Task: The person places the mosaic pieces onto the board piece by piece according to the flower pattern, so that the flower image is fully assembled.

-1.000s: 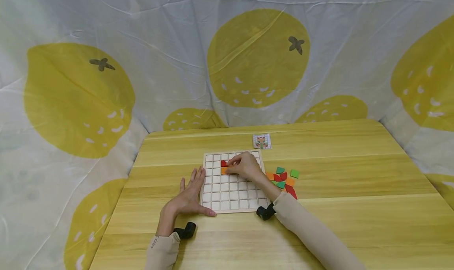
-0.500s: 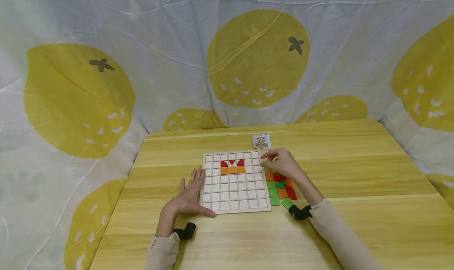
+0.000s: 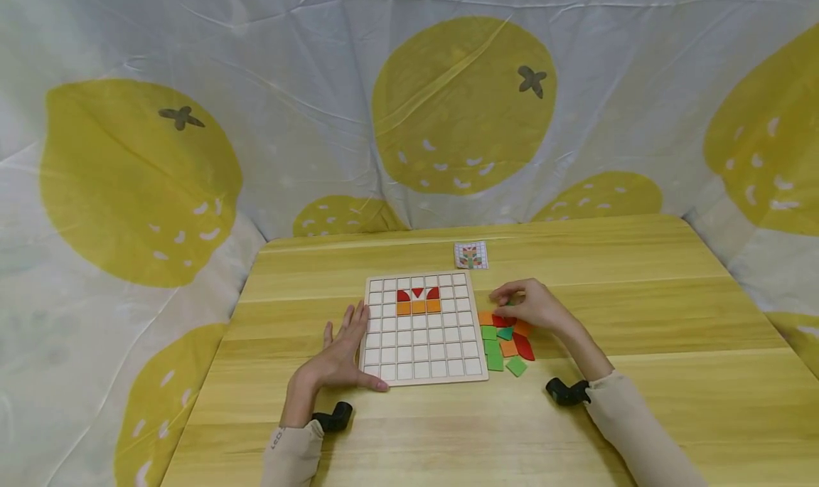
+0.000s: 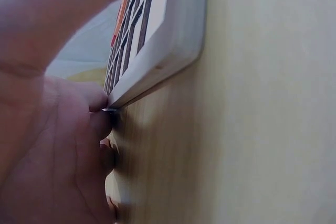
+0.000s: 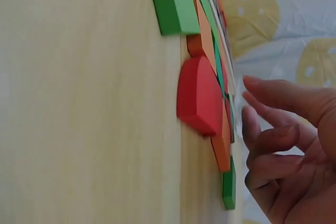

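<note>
A square wooden grid board (image 3: 448, 345) lies on the table. In its upper part, three orange square tiles (image 3: 419, 306) form a row, and above them sit a red triangle tile (image 3: 418, 292) and two red curved tiles (image 3: 433, 293). My left hand (image 3: 335, 359) is spread along the board's left side, with the thumb at its near left corner. My right hand (image 3: 536, 304) hovers over the far end of the loose tiles, fingers bent; in the right wrist view thumb and fingertips are apart, with nothing between them. A red curved tile (image 5: 200, 95) lies near that hand.
Loose tiles lie right of the board, among them a green square tile (image 3: 516, 366) and an orange tile (image 3: 508, 349). A small printed pattern card (image 3: 470, 255) lies beyond the board. A lemon-print curtain (image 3: 467, 103) hangs behind the wooden table (image 3: 640, 295).
My right hand has left the board's red and orange tiles and moved right, then down over the loose tiles. My left hand has stayed at the board's edge.
</note>
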The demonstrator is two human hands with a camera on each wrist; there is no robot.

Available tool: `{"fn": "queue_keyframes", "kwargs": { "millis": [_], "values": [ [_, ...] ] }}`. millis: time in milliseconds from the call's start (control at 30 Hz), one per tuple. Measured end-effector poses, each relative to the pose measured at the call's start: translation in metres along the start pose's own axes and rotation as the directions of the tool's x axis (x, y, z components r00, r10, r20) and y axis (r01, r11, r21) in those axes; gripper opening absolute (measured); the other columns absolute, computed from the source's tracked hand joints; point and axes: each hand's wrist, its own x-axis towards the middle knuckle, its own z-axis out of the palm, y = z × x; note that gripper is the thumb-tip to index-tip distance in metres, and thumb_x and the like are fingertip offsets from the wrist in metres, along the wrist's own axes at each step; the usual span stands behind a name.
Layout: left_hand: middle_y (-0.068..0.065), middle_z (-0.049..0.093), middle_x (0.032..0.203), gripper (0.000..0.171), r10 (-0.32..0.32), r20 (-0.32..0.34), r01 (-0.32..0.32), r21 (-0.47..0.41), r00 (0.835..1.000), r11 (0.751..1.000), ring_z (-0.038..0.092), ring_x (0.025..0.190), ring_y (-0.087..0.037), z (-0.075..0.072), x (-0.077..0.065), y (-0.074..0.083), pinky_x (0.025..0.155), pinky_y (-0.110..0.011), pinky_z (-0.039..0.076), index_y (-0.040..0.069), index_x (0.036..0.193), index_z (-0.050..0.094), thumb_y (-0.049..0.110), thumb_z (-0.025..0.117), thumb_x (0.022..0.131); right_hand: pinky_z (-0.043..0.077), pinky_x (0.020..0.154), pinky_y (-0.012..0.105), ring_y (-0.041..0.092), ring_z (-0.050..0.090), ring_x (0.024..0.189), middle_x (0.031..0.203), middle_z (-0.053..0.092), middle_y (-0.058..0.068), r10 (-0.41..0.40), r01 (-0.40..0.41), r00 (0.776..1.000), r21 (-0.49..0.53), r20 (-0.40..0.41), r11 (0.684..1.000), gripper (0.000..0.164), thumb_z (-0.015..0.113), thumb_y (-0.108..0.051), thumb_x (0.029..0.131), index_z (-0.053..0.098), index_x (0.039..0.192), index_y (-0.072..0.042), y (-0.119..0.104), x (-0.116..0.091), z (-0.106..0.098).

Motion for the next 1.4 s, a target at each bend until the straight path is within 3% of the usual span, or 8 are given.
{"fn": "queue_keyframes", "kwargs": {
  "millis": [233, 400, 633, 833, 1100, 1400],
  "values": [
    [-0.014, -0.014, 0.174, 0.15, -0.001, 0.001, 0.001, -0.001, 1.0, 1.0, -0.018, 0.161, -0.035, 0.001, 0.001, 0.0, 0.122, -0.068, -0.019, 0.003, 0.165, -0.007, 0.052, 0.096, 0.066, 0.046, 0.06, 0.019, 0.019, 0.058, 0.082, 0.099, 0.07, 0.018, -0.002, 0.001, 0.999, -0.02, -0.05, 1.0, 0.025, 0.075, -0.004, 0.092, 0.074, 0.116, 0.005, 0.01, -0.005, -0.013],
    [-0.013, -0.014, 0.174, 0.15, -0.002, 0.007, 0.002, -0.002, 1.0, 1.0, -0.018, 0.161, -0.035, 0.002, 0.002, -0.001, 0.122, -0.068, -0.019, 0.004, 0.165, -0.007, 0.053, 0.095, 0.066, 0.047, 0.063, 0.02, 0.019, 0.056, 0.083, 0.095, 0.07, 0.016, -0.003, 0.001, 1.0, -0.049, -0.03, 0.999, 0.021, 0.075, -0.004, 0.092, 0.076, 0.112, 0.005, 0.014, -0.005, -0.015],
    [-0.013, -0.015, 0.174, 0.151, -0.008, 0.007, 0.008, -0.007, 1.0, 1.0, -0.019, 0.161, -0.035, 0.001, 0.001, -0.002, 0.122, -0.068, -0.02, 0.003, 0.165, -0.008, 0.051, 0.096, 0.066, 0.051, 0.069, 0.021, 0.018, 0.062, 0.086, 0.104, 0.077, 0.019, -0.009, 0.01, 1.0, -0.049, 0.015, 0.999, 0.02, 0.08, -0.007, 0.088, 0.077, 0.106, 0.002, 0.008, -0.002, -0.01],
    [-0.016, -0.014, 0.174, 0.15, 0.003, -0.002, -0.003, -0.017, 1.0, 1.0, -0.018, 0.161, -0.037, 0.0, 0.0, -0.001, 0.121, -0.069, -0.019, 0.001, 0.165, -0.006, 0.05, 0.096, 0.066, 0.051, 0.064, 0.021, 0.016, 0.06, 0.077, 0.094, 0.068, 0.017, 0.003, -0.003, 0.999, 0.003, 0.041, 1.0, 0.02, 0.08, -0.002, 0.087, 0.071, 0.103, 0.005, 0.006, -0.002, -0.008],
    [-0.015, -0.014, 0.174, 0.15, 0.009, -0.002, -0.009, -0.018, 1.0, 1.0, -0.018, 0.161, -0.038, -0.001, -0.002, -0.001, 0.121, -0.069, -0.019, 0.002, 0.165, -0.007, 0.05, 0.096, 0.067, 0.049, 0.057, 0.021, 0.013, 0.057, 0.065, 0.09, 0.07, 0.017, 0.022, -0.023, 0.999, 0.054, 0.037, 0.998, 0.024, 0.076, -0.003, 0.091, 0.07, 0.113, 0.006, 0.011, 0.0, -0.008],
    [-0.014, -0.015, 0.174, 0.149, 0.001, -0.002, -0.001, -0.013, 1.0, 1.0, -0.019, 0.161, -0.036, -0.001, -0.002, 0.0, 0.122, -0.068, -0.019, 0.001, 0.164, -0.007, 0.048, 0.096, 0.067, 0.052, 0.063, 0.021, 0.016, 0.064, 0.08, 0.099, 0.07, 0.022, -0.003, -0.003, 0.998, 0.09, 0.064, 0.996, 0.034, 0.077, 0.0, 0.089, 0.067, 0.12, 0.009, 0.014, -0.001, -0.014]
  ]
}}
